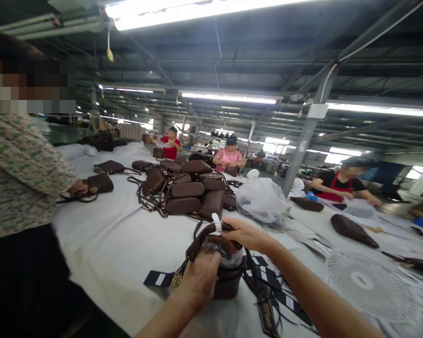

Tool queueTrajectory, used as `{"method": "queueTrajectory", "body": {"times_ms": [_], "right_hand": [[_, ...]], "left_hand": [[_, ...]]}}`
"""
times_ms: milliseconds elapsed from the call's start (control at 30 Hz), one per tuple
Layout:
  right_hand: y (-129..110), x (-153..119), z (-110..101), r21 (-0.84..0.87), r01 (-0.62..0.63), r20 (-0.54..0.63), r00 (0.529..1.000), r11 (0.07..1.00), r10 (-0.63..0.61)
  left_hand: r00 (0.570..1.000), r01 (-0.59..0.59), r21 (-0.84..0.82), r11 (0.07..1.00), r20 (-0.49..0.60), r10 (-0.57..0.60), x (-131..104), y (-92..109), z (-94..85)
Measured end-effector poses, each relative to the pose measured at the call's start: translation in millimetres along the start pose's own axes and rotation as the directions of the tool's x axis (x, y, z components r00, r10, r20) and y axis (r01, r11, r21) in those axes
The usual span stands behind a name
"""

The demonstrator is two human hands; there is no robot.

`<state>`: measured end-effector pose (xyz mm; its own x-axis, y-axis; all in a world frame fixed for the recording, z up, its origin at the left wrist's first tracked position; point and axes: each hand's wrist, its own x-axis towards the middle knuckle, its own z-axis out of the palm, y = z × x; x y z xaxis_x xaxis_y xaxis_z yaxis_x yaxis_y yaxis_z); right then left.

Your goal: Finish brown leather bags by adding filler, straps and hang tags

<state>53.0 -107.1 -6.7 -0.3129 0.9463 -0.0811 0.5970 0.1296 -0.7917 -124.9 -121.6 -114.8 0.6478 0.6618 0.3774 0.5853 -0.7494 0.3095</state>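
At lower centre the bag [228, 287] stood open, plastic [234, 258] already inside, right hand [248, 234] holding its handle [205, 233], left hand [202, 274]'s grip unclear.

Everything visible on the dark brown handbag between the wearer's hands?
Dark brown, leather-looking handbag, roughly upright on the white-covered table. Its top is open, clear plastic showing at the mouth. A curved brown handle rises above, a white strip around it. The right hand holds the handle; the left hand is at the opening, fingers partly hidden.
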Motion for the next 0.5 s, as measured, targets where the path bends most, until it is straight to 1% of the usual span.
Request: {"method": "queueTrajectory", "body": {"times_ms": [100, 167, 233, 300, 333, 400, 433, 500], "right_hand": [[-2.5, -0.9, 4.0, 0.026, 0.006, 0.055, 0.998, 1.0, -0.007], [-4.3, -2.7, 8.6, 0.06, 0.002, 0.075, 0.997, 0.998, -0.006], [-3.0, -4.4, 13.4, 0.079, -0.011, 0.076, 0.997, 0.997, 0.005], [1.9, -4.8, 17.3, 0.062, -0.021, 0.074, 0.997, 0.998, 0.017], [5.1, -4.4, 18.7, 0.039, -0.027, 0.085, 0.996, 0.999, 0.024], [11.1, -2.6, 20.6, -0.062, -0.04, 0.13, 0.99, 0.997, 0.048], [13.2, -1.5, 21.4, -0.146, -0.046, 0.155, 0.985, 0.988, 0.069], [14.4, 0.4, 23.0, -0.337, -0.042, 0.201, 0.973, 0.941, 0.116]], "left_hand": [[0.997, 0.039, -0.013, 0.999, 0.069, -0.038, 3.7, 0.0, -0.8], [0.995, 0.027, -0.004, 1.0, 0.099, -0.026, 6.4, 1.9, -3.7], [0.996, 0.002, -0.007, 1.0, 0.092, -0.002, 7.9, 4.3, -7.9], [0.998, -0.024, 0.0, 1.0, 0.064, 0.024, 7.9, 6.2, -12.1], [0.997, -0.035, 0.013, 0.999, 0.07, 0.034, 7.5, 6.6, -13.9], [0.991, -0.059, 0.046, 0.997, 0.121, 0.053, 6.4, 6.3, -16.4], [0.986, -0.072, 0.064, 0.995, 0.152, 0.062, 5.7, 5.7, -17.2], [0.977, -0.111, 0.094, 0.989, 0.194, 0.091, 3.9, 3.6, -18.0]]}}
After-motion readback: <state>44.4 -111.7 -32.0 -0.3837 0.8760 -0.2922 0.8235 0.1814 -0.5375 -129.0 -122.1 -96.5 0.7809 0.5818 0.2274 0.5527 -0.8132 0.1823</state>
